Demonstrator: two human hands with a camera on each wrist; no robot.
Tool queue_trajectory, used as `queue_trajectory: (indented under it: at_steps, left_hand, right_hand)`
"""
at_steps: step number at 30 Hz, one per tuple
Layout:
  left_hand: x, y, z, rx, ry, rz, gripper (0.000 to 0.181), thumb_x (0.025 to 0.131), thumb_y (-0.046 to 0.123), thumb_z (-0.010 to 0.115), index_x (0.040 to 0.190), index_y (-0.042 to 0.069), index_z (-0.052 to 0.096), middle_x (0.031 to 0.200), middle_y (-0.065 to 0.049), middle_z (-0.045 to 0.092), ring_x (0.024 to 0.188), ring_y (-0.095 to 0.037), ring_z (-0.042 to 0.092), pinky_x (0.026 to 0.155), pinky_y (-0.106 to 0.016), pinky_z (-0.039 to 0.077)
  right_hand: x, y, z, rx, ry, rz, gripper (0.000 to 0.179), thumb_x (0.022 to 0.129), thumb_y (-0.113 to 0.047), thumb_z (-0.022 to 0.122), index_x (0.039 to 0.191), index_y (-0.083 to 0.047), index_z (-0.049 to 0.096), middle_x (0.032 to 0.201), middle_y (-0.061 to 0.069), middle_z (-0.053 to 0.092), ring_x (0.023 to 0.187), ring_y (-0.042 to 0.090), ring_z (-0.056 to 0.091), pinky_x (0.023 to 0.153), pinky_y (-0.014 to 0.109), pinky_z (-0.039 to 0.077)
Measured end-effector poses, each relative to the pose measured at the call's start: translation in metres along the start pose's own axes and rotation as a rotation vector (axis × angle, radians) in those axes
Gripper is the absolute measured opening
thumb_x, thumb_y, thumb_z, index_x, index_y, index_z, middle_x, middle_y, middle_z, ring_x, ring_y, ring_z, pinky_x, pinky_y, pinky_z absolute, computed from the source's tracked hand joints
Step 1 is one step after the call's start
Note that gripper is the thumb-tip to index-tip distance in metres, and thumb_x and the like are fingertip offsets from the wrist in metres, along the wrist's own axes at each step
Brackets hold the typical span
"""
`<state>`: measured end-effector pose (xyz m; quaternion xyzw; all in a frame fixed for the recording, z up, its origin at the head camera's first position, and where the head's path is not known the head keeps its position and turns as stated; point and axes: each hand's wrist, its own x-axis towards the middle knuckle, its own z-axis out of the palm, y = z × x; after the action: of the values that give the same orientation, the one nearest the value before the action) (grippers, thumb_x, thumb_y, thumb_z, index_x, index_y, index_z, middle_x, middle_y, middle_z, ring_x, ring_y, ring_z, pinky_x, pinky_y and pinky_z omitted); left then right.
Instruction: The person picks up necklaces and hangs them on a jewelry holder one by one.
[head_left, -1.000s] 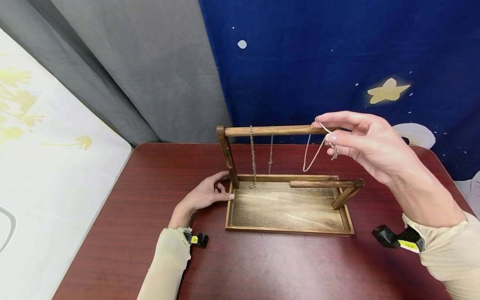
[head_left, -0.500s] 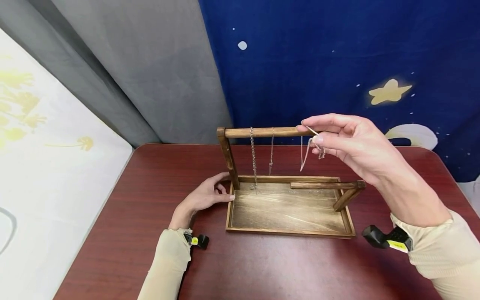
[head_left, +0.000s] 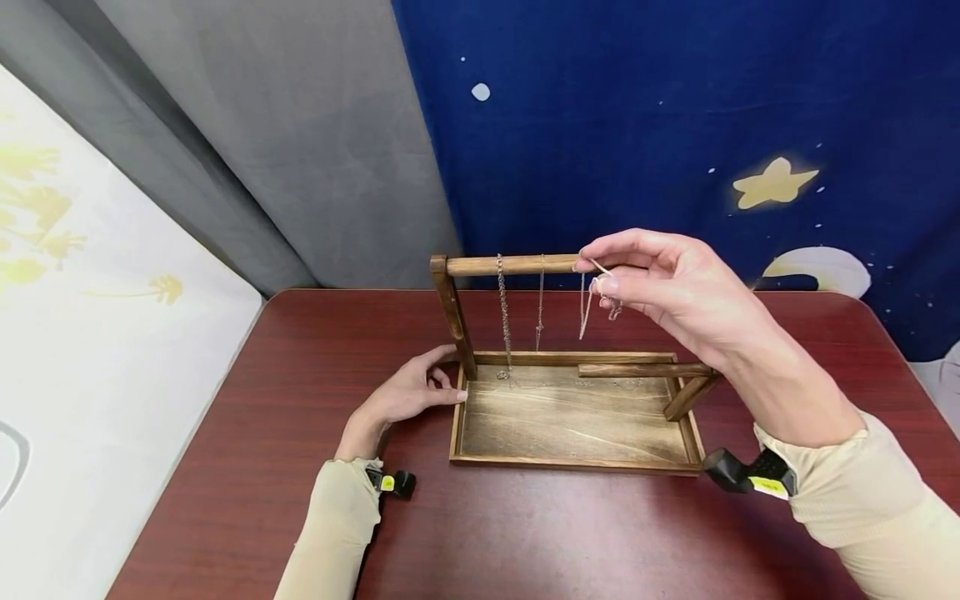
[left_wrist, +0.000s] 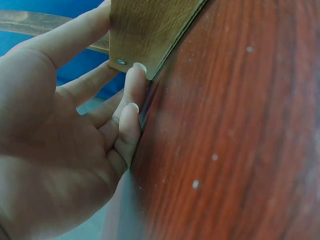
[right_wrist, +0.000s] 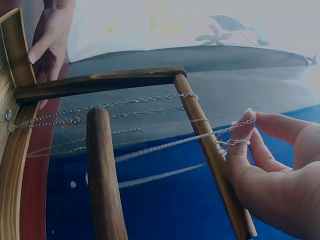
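My right hand (head_left: 663, 275) pinches a silver chain necklace (head_left: 584, 321) between thumb and fingers at the upper bar (head_left: 474, 266) of a wooden jewelry stand. In the right wrist view, the necklace (right_wrist: 150, 150) hangs in a loop past that bar, its end links pinched at the fingertips. Two other silver necklaces hang farther left: a thicker chain (head_left: 505, 317) and a thin one (head_left: 540, 304). At the stand's left end, my left hand (head_left: 408, 390) holds the tray (head_left: 577, 464), thumb toward the front corner and fingers behind. The left wrist view shows fingertips against the wooden end wall (left_wrist: 150, 30).
A shorter, lower bar (head_left: 630, 371) juts left from a post at the tray's right side. The stand sits on a reddish-brown table (head_left: 337, 333). Grey (head_left: 300, 125) and blue (head_left: 600, 125) curtains hang behind, and a white patterned sheet (head_left: 90, 333) is at left.
My right hand has moved left along the upper bar with the necklace, nearer the two hanging ones. The left hand stays at the tray's left end.
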<state>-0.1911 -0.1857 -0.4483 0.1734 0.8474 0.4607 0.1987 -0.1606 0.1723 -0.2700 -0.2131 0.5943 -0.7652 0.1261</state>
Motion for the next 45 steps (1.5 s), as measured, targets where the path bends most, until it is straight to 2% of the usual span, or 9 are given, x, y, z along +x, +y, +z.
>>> queue_trajectory:
  at_steps: [5,12,17,27,34,41,45]
  left_hand:
    - [0.002,0.000,-0.001,0.005,-0.004,-0.005,0.079,0.087,0.022,0.079,0.152,0.008,0.036,0.084,-0.007,0.064,0.068,-0.019,0.057,0.065,-0.029,0.047]
    - [0.003,0.001,-0.001,0.006,-0.002,0.007,0.078,0.086,0.020,0.079,0.151,0.008,0.038,0.082,-0.007,0.064,0.068,-0.018,0.057,0.065,-0.028,0.047]
    - [0.004,0.000,-0.002,0.000,-0.003,0.016,0.077,0.086,0.019,0.079,0.151,0.008,0.038,0.082,-0.007,0.064,0.069,-0.018,0.057,0.065,-0.027,0.047]
    - [0.004,0.002,0.000,-0.007,-0.005,0.010,0.078,0.087,0.019,0.079,0.152,0.008,0.037,0.082,-0.007,0.064,0.067,-0.017,0.057,0.064,-0.027,0.047]
    - [0.002,0.001,0.000,0.016,-0.002,0.016,0.077,0.087,0.020,0.078,0.151,0.008,0.038,0.080,-0.006,0.061,0.069,-0.018,0.056,0.063,-0.027,0.046]
    - [0.001,0.001,0.000,0.012,-0.004,0.019,0.076,0.088,0.021,0.078,0.151,0.009,0.038,0.081,-0.007,0.062,0.070,-0.019,0.056,0.064,-0.028,0.046]
    - [0.000,0.001,0.000,0.004,-0.001,0.010,0.077,0.088,0.020,0.078,0.152,0.009,0.036,0.082,-0.008,0.062,0.069,-0.019,0.056,0.064,-0.028,0.045]
  right_hand:
    - [0.002,0.000,0.003,-0.016,-0.003,0.030,0.033,0.093,0.009,0.062,0.126,0.003,0.064,0.123,0.018,0.066,0.088,0.020,0.067,0.080,0.028,0.053]
    - [0.003,0.002,0.003,-0.060,-0.023,0.064,0.037,0.093,0.005,0.064,0.129,0.004,0.061,0.122,0.017,0.066,0.104,0.026,0.068,0.086,0.029,0.053]
    - [0.002,0.004,0.001,-0.026,-0.065,0.055,0.038,0.094,0.008,0.061,0.132,0.008,0.057,0.128,0.019,0.063,0.112,0.030,0.065,0.093,0.033,0.051]
    - [-0.006,0.007,-0.002,-0.088,-0.096,0.058,0.038,0.096,0.007,0.058,0.134,0.007,0.056,0.133,0.018,0.062,0.122,0.030,0.059,0.097,0.036,0.049]
    - [-0.011,0.014,-0.007,-0.036,-0.107,0.053,0.038,0.097,0.008,0.056,0.135,0.010,0.054,0.140,0.019,0.055,0.126,0.031,0.056,0.103,0.034,0.043]
    - [-0.014,0.021,-0.010,0.056,-0.146,0.043,0.039,0.099,0.010,0.051,0.138,0.014,0.048,0.143,0.022,0.051,0.133,0.035,0.048,0.106,0.040,0.038]
    - [-0.014,0.025,-0.011,0.062,-0.160,0.029,0.039,0.099,0.010,0.050,0.138,0.014,0.047,0.144,0.024,0.049,0.132,0.036,0.048,0.106,0.041,0.038]
